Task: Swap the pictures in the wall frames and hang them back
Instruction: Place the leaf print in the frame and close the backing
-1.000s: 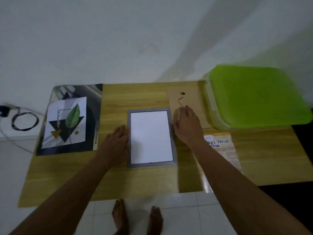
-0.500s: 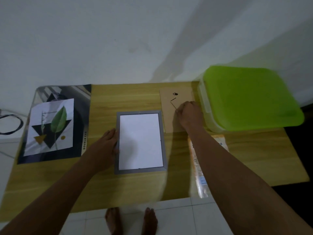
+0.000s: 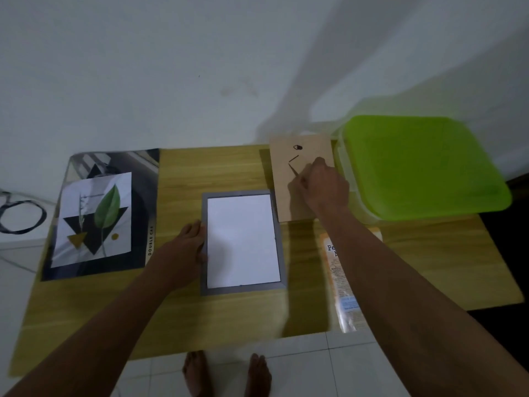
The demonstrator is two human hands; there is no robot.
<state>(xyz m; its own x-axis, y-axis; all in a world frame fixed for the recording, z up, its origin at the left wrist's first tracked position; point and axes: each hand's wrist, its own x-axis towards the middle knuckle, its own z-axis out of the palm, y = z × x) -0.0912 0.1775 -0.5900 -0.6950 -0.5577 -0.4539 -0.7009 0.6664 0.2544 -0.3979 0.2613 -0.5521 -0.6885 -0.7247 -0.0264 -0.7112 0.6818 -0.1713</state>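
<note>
A grey picture frame (image 3: 282, 253) lies face down on the wooden table (image 3: 229, 319), with a white sheet (image 3: 243, 239) filling its opening. My left hand (image 3: 183, 250) rests flat against the frame's left edge. To the right of the frame lies the brown backing board (image 3: 286, 179) with a black hanger and stand marks. My right hand (image 3: 320, 187) is on this board, fingers curled and pinching at it; the board's far edge looks slightly raised. A leaf print (image 3: 94, 219) lies at the left on a dark poster (image 3: 143, 173).
A clear box with a green lid (image 3: 420, 167) stands at the back right, close to the board. A printed picture in plastic (image 3: 340, 282) lies under my right forearm. A black cable (image 3: 20, 213) is on the floor at left. My bare feet (image 3: 226, 373) show below the table edge.
My right hand left the frame's right edge and moved back onto the backing board, closing its fingers there. My left hand stayed at the frame's left edge.
</note>
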